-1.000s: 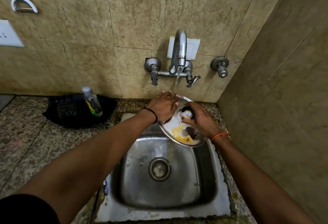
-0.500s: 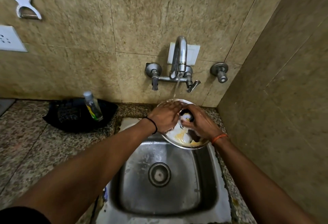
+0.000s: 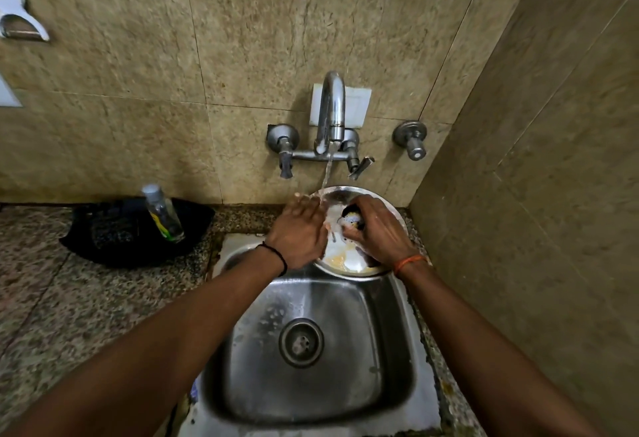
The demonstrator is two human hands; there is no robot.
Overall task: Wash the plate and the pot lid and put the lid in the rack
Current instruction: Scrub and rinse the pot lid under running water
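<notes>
A round steel plate [image 3: 340, 260] with yellow food smears and foam is held tilted over the back of the sink, under the running tap. My left hand [image 3: 298, 232] grips its left rim. My right hand [image 3: 378, 231] presses a dark soapy scrubber [image 3: 352, 220] against the plate's face. Water from the spout falls on the plate's upper left edge beside my left fingers. No pot lid or rack is in view.
The steel sink [image 3: 311, 343] with its drain lies below the plate. The tap [image 3: 330, 132] is mounted on the tiled wall. A black tray [image 3: 114, 232] holding a clear bottle [image 3: 162, 211] sits on the granite counter at left. A tiled side wall stands close on the right.
The plate and both hands stay under the tap; my right hand has shifted the scrubber slightly across the plate. The camera has tilted up a little.
</notes>
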